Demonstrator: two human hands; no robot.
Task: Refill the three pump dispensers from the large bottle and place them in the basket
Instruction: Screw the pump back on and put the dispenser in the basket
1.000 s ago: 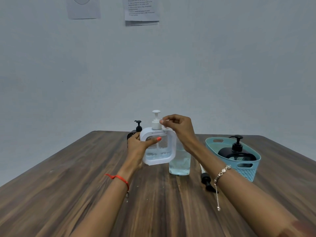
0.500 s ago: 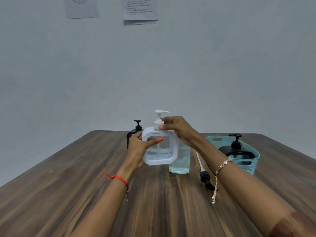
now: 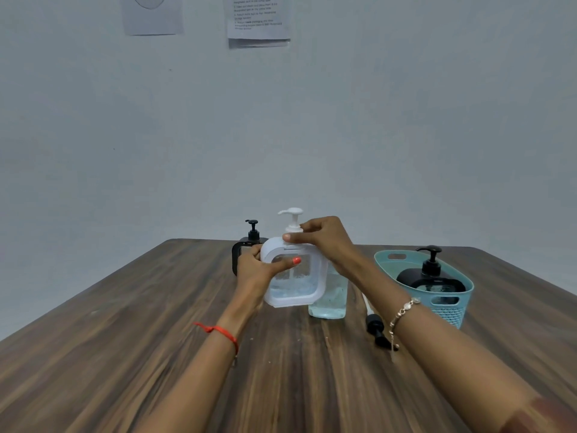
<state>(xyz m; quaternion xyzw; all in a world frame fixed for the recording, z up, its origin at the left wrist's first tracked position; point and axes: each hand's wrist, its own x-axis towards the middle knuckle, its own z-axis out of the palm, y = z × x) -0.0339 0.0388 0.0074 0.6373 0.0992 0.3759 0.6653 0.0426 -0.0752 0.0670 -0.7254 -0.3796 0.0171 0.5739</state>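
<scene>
My left hand grips the left side of a white-framed clear dispenser, held just above the table with some liquid in it. My right hand pinches the collar of its white pump. Behind it stands the large clear bottle, open at the top as far as I can see, mostly hidden by my right wrist. A black dispenser stands behind my left hand. Another black dispenser sits in the teal basket at the right.
A loose black pump with its white tube lies on the wooden table between the large bottle and the basket. Papers hang on the wall behind.
The white pump head has turned from pointing right to pointing left while my right hand twists at its collar. The dispenser stays in my left hand.
</scene>
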